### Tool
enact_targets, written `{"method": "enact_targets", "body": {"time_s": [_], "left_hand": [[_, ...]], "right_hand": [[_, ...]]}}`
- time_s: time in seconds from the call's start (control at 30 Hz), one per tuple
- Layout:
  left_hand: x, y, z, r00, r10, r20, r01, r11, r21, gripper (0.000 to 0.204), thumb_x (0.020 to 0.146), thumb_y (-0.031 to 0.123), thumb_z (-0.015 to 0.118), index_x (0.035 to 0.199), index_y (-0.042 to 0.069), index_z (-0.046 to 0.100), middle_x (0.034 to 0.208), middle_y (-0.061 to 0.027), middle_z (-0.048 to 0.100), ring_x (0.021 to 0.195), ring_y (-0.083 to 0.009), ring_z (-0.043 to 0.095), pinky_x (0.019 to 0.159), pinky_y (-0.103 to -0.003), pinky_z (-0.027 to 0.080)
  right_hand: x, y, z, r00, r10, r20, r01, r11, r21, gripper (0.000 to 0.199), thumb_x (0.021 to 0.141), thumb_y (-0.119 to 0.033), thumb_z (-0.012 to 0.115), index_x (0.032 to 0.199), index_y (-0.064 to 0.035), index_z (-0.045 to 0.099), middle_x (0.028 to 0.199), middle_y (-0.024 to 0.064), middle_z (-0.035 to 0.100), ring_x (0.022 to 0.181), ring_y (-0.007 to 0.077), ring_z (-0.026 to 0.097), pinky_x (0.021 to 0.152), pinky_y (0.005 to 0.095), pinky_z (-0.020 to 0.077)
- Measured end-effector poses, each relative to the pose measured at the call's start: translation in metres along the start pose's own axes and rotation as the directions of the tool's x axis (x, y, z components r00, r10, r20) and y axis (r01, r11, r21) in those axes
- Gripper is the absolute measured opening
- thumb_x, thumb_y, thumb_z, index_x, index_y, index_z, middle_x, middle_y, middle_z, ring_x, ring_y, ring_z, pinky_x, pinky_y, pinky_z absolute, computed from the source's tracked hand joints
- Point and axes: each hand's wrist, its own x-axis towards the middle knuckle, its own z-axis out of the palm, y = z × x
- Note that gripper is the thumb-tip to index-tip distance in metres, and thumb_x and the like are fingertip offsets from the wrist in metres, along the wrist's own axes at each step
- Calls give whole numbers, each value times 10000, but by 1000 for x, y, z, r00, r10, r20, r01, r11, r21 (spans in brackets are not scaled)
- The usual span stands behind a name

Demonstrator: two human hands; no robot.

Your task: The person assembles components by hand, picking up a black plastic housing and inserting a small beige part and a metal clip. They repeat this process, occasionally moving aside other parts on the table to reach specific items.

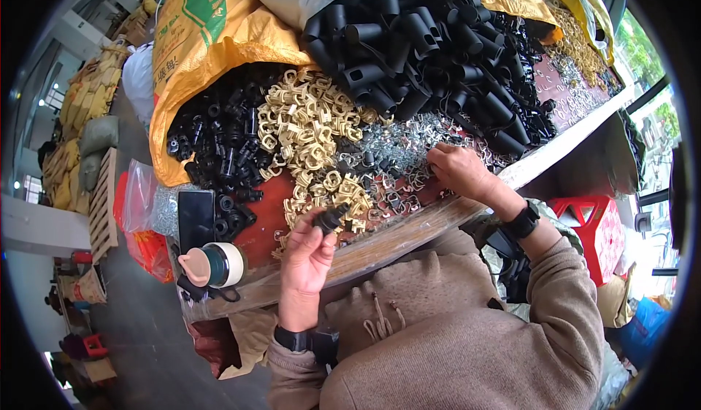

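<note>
My left hand (303, 255), palm up above the table's front edge, is closed around a black plastic fitting (333, 217) with a narrower, stepped end. My right hand (460, 169) rests at the pile of small metal clips (398, 200), its fingers curled together at the tips. Whatever they pinch is too small to make out. Between the hands lie cream-coloured plastic clamp pieces (307, 129), heaped up to the left of the metal clips. Farther left, more black fittings (231, 143) spill out of an orange woven sack (171, 110).
Black tube-shaped parts (416, 37) are piled at the back. A phone (197, 216) and a cup with a pink lid (223, 264) stand at the table's left corner. The wooden edge (394, 242) runs along the front. A red stool (595, 235) stands to the right.
</note>
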Motion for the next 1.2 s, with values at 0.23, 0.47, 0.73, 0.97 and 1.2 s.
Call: {"method": "enact_targets", "body": {"time_s": [0.23, 0.47, 0.73, 0.97, 1.2], "left_hand": [[0, -13, -5, 982, -171, -82, 172, 985, 7, 338, 799, 163, 547, 1072, -10, 449, 919, -106, 518, 632, -124, 477, 521, -177, 425], [3, -17, 0, 960, -277, 35, 279, 951, -130, 397, 811, 225, 529, 1104, -8, 396, 971, -151, 473, 674, -163, 475, 549, -203, 439], [11, -18, 4, 937, -321, 141, 338, 933, -124, 424, 839, 170, 480, 1200, 25, 311, 1073, -164, 398, 747, -186, 452, 590, -228, 469], [25, -16, 27, 897, -420, 136, 427, 904, -23, 416, 828, 136, 499, 1185, 21, 320, 1087, -161, 385, 780, -183, 447, 602, -228, 475], [46, -38, 34, 990, -136, -25, 126, 815, 565, 339, 802, 94, 536, 1100, -1, 406, 852, -73, 504, 629, -110, 459, 522, -180, 412]], "right_hand": [[9, 28, 1, 968, -194, 160, 175, 976, 127, 123, 697, -66, 511, 807, -25, 474, 758, 132, 498, 698, 313, 525, 609, 382, 426], [11, 35, -12, 960, -225, 167, 227, 974, 11, 180, 698, -44, 510, 868, -21, 458, 804, 147, 516, 710, 301, 557, 606, 376, 457], [12, 31, -2, 999, -6, 46, 11, 994, -106, 216, 681, -48, 538, 880, 0, 470, 792, 156, 552, 694, 292, 589, 556, 339, 496], [33, 28, 23, 999, -13, -41, 9, 994, -107, 102, 645, -75, 564, 733, -34, 595, 787, 45, 588, 765, 209, 581, 550, 313, 501], [32, 2, 29, 970, 83, -230, -38, 981, 192, 89, 631, -110, 571, 641, -26, 544, 669, 99, 577, 648, 279, 575, 568, 352, 477]]}}
